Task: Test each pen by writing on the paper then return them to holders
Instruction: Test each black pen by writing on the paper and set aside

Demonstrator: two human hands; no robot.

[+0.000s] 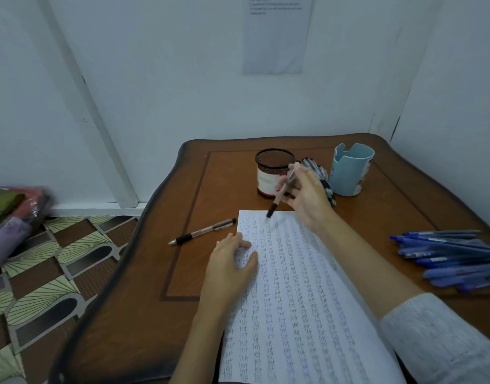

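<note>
1. Though slightly blurred, shows right hand [307,198] with thumb and fingers curled round held pen [278,198], pinching it mid-barrel.
2. Puts held pen tilted, dark tip down, at far edge of paper [293,295]; cannot tell whether tip touches.
3. Shows left hand [230,264] palm down, fingers relaxed and nearly straight, pressing on paper's left edge; grips nothing.
4. Finds paper flat on table [144,300], filled with columns of small handwritten words, reaching from near edge up towards holders.
5. Finds loose pen [202,231] lying on table just left of paper's far corner, apart from both hands.
6. Locates mesh holder [272,167] upright behind held pen, blue holder [350,173] upright further right, black pens [320,173] bunched between them and partly hidden by right hand.
7. Locates blue pens [454,256] heaped at table's right edge, beside right forearm.
8. Notes sheet [277,40] on wall behind table; print too small to read.
</note>
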